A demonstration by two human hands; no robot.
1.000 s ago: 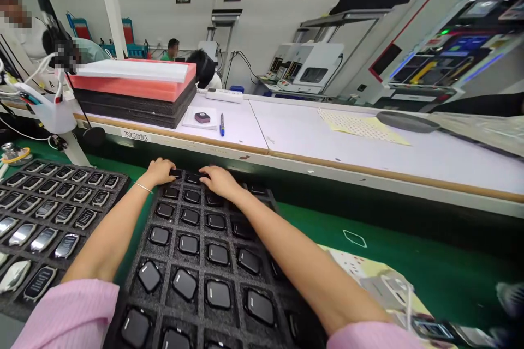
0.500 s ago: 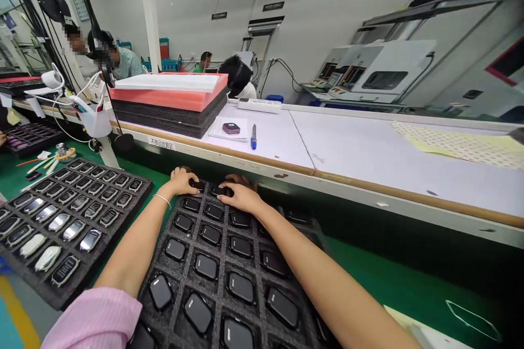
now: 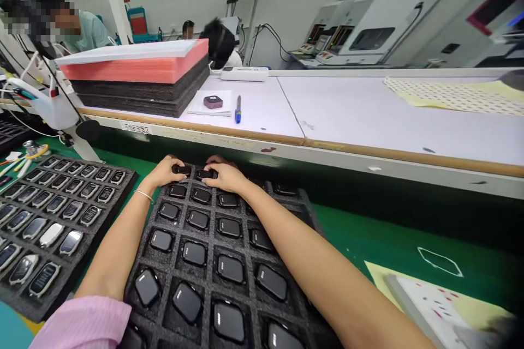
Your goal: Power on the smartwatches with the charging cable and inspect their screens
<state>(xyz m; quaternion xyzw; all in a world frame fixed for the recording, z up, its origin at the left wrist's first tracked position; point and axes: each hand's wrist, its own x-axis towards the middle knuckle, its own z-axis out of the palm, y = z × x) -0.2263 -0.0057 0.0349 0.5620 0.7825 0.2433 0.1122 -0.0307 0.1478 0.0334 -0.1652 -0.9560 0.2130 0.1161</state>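
A black foam tray [image 3: 207, 240] lies before me on the green mat, its pockets filled with several small black square devices. My left hand [image 3: 164, 171] reaches to the tray's far row, fingers curled around one black device [image 3: 181, 169]. My right hand [image 3: 225, 175] is beside it, fingers pinched on the neighbouring black device [image 3: 203, 174] in the same row. Both forearms stretch over the tray, pink sleeves at the bottom.
A second foam tray [image 3: 61, 212] of silver and black devices lies at the left. Beyond is a white bench [image 3: 347, 120] with stacked pink and black foam sheets [image 3: 139, 76], a blue pen [image 3: 238, 109] and a small dark device [image 3: 213, 101]. People work at the back left.
The camera view swung left, then back a little and down. Both hands stay at the tray's far row, fingers on the same black devices.
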